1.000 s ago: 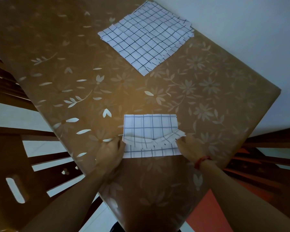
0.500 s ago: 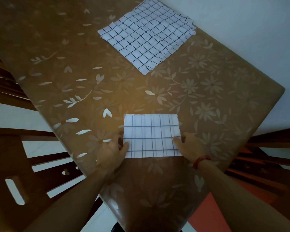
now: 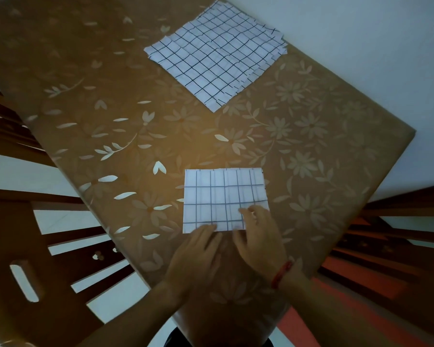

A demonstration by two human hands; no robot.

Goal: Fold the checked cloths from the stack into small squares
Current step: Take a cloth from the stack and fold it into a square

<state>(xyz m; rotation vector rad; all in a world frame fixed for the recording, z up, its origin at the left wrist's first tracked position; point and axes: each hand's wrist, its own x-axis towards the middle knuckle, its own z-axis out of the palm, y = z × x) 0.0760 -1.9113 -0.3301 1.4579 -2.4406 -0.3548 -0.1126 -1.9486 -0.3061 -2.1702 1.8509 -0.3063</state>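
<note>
A folded white cloth with dark checks (image 3: 223,196) lies flat as a rectangle near the table's front edge. My left hand (image 3: 198,254) rests flat on the table, fingertips touching the cloth's near edge. My right hand (image 3: 258,236) lies on the cloth's near right corner, fingers spread and pressing it down. The stack of checked cloths (image 3: 218,51) sits at the far side of the table, turned at an angle, its edges fanned out.
The table (image 3: 323,151) wears a brown covering with pale flowers and leaves. Wooden chairs (image 3: 18,246) stand on the left and at the right. A pale wall runs behind the table's far right edge.
The cloth's raised near flap has been laid flat into a rectangle. Both hands have moved from the cloth's side edges inward to its near edge.
</note>
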